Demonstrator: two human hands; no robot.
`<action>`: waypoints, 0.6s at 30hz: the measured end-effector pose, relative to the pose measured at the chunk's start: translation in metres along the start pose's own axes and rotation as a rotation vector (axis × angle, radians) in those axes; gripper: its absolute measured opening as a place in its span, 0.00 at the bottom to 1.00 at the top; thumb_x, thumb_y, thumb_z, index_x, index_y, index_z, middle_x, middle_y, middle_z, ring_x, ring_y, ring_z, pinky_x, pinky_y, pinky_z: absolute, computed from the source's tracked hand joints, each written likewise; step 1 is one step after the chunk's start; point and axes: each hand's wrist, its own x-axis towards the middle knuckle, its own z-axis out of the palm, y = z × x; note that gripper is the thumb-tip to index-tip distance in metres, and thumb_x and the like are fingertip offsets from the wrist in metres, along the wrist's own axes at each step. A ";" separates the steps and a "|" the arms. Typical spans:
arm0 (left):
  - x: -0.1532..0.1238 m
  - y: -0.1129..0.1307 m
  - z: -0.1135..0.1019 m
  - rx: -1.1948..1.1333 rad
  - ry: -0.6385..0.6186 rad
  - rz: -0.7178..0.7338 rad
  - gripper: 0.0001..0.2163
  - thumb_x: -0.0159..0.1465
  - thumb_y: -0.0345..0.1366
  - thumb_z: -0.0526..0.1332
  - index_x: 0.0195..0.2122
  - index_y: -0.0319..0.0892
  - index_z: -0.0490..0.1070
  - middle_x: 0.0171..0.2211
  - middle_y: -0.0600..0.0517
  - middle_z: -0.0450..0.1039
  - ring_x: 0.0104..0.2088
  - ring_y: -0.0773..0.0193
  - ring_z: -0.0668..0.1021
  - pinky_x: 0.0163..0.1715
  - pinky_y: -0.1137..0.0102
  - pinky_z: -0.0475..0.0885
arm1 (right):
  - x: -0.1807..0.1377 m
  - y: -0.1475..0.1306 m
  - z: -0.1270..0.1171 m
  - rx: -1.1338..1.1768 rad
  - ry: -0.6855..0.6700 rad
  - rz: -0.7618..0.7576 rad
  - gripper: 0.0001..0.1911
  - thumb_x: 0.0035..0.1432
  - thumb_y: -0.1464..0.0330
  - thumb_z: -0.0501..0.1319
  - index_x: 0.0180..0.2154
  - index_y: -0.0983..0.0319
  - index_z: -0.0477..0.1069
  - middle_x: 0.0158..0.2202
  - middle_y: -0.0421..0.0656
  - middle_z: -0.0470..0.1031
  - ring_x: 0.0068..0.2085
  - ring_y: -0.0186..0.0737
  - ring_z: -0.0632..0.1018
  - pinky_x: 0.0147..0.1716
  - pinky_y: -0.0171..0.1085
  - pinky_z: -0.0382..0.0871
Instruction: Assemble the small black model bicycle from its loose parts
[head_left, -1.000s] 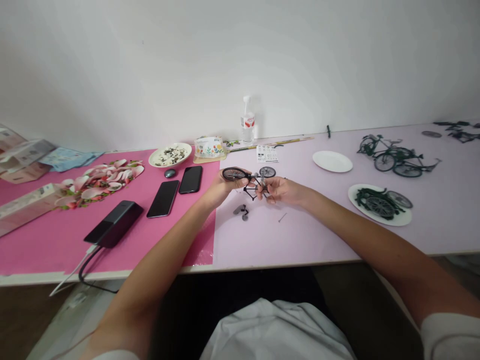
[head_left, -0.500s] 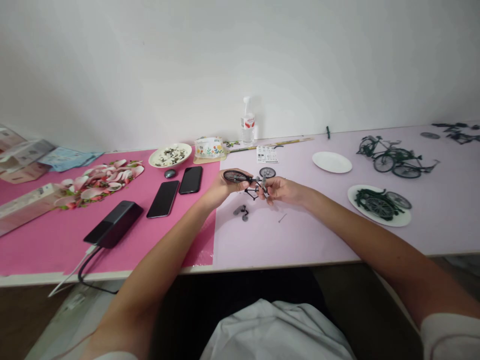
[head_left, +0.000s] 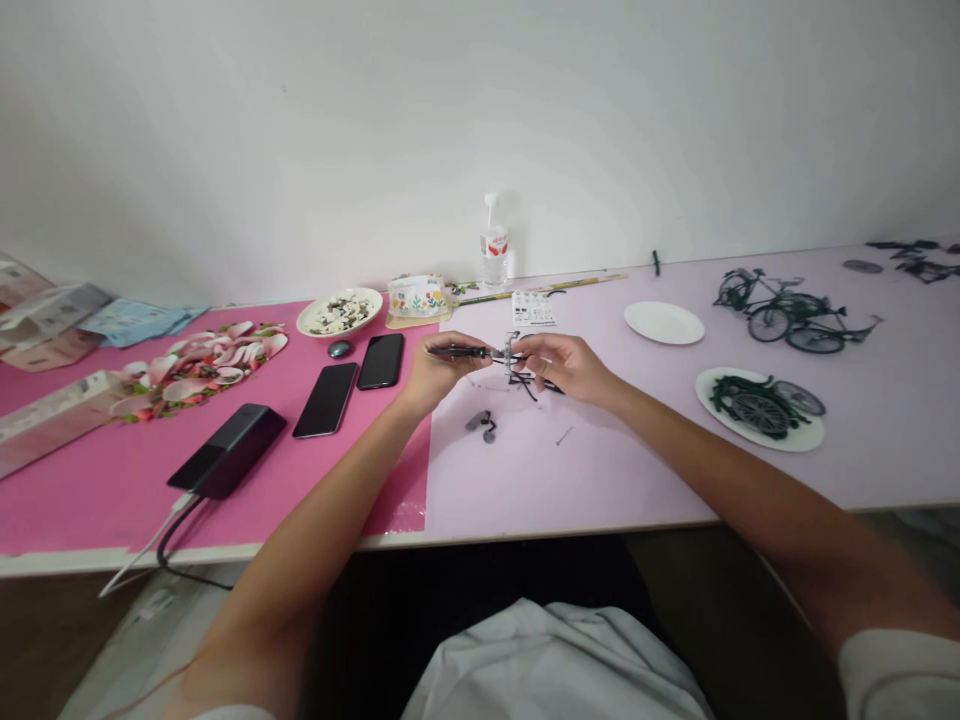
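Note:
Both my hands hold a small black model bicycle point(head_left: 504, 362) above the lilac table top point(head_left: 600, 460). My left hand point(head_left: 433, 372) is closed on its wheel end, which now shows edge-on as a thin dark bar. My right hand point(head_left: 566, 365) is closed on the frame's other end, fingers curled over it. Beneath the hands lie small grey loose parts point(head_left: 484, 424) and a thin pin point(head_left: 565, 435).
Two phones point(head_left: 352, 380), a power bank point(head_left: 227, 449) with cable and a bowl point(head_left: 340, 311) sit on the pink mat to the left. Right are a white plate point(head_left: 664, 323), a plate of green parts point(head_left: 761, 408) and green model bicycles point(head_left: 787, 312). A bottle point(head_left: 494, 243) and an instruction sheet point(head_left: 534, 308) lie behind.
Both hands have turned the model bicycle so its wheel lies flat and edge-on. My right hand has shifted over the top of the frame.

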 end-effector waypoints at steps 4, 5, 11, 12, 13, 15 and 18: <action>-0.005 0.009 0.008 0.041 0.033 0.108 0.13 0.49 0.42 0.82 0.31 0.44 0.84 0.36 0.46 0.85 0.40 0.53 0.85 0.48 0.56 0.80 | -0.001 -0.001 0.001 -0.212 0.203 -0.117 0.15 0.60 0.53 0.74 0.42 0.55 0.85 0.43 0.47 0.83 0.42 0.46 0.82 0.33 0.41 0.78; -0.006 0.011 0.010 0.045 0.032 0.131 0.13 0.50 0.42 0.82 0.31 0.44 0.84 0.36 0.45 0.85 0.40 0.53 0.85 0.49 0.56 0.79 | -0.002 0.000 0.000 -0.256 0.230 -0.153 0.14 0.60 0.53 0.74 0.42 0.55 0.85 0.43 0.47 0.83 0.43 0.47 0.82 0.37 0.43 0.79; -0.013 0.015 0.018 0.090 0.065 0.249 0.07 0.57 0.40 0.78 0.32 0.45 0.85 0.35 0.45 0.84 0.40 0.54 0.84 0.48 0.58 0.79 | -0.003 0.000 -0.003 -0.299 0.241 -0.221 0.14 0.61 0.51 0.72 0.42 0.51 0.86 0.44 0.49 0.83 0.47 0.53 0.80 0.44 0.50 0.79; -0.013 0.015 0.019 0.099 0.068 0.248 0.07 0.58 0.40 0.78 0.32 0.45 0.85 0.35 0.45 0.84 0.39 0.54 0.84 0.47 0.58 0.79 | -0.003 0.000 -0.003 -0.296 0.233 -0.219 0.14 0.61 0.51 0.72 0.42 0.51 0.86 0.44 0.49 0.83 0.46 0.53 0.80 0.43 0.50 0.78; -0.014 0.014 0.019 0.104 0.072 0.243 0.07 0.58 0.40 0.78 0.32 0.44 0.85 0.35 0.46 0.84 0.39 0.54 0.84 0.47 0.59 0.79 | -0.003 0.000 -0.003 -0.295 0.226 -0.217 0.13 0.61 0.51 0.72 0.41 0.51 0.86 0.44 0.49 0.84 0.46 0.53 0.80 0.43 0.50 0.78; -0.014 0.012 0.019 0.108 0.081 0.228 0.08 0.57 0.41 0.78 0.31 0.44 0.85 0.34 0.46 0.84 0.38 0.55 0.84 0.45 0.59 0.79 | -0.002 0.000 -0.003 -0.297 0.222 -0.216 0.13 0.62 0.51 0.72 0.40 0.51 0.86 0.43 0.49 0.84 0.45 0.52 0.80 0.43 0.49 0.77; -0.013 0.009 0.020 0.104 0.095 0.196 0.10 0.55 0.42 0.79 0.31 0.44 0.84 0.34 0.46 0.84 0.37 0.54 0.84 0.44 0.59 0.79 | -0.002 0.002 -0.002 -0.294 0.235 -0.206 0.14 0.61 0.50 0.72 0.39 0.52 0.87 0.42 0.48 0.85 0.43 0.50 0.81 0.41 0.47 0.77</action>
